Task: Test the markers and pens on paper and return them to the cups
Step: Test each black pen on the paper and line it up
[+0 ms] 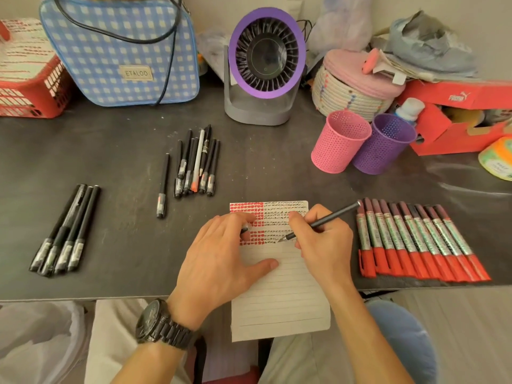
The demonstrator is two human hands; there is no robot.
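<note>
Dark desk (124, 151): L hand (221, 261) lies flat, fingers spread, pinning paper (279, 295) so R hand (321, 245), gripping pen (329, 218), can scribble w/ tip down; cups (339, 142) stand far right, apparently empty.

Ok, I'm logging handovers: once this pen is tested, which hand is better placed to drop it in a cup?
Probably the right hand: it grips the pen, and the pink cup and purple cup stand on its side. The left hand rests on the paper.
</note>
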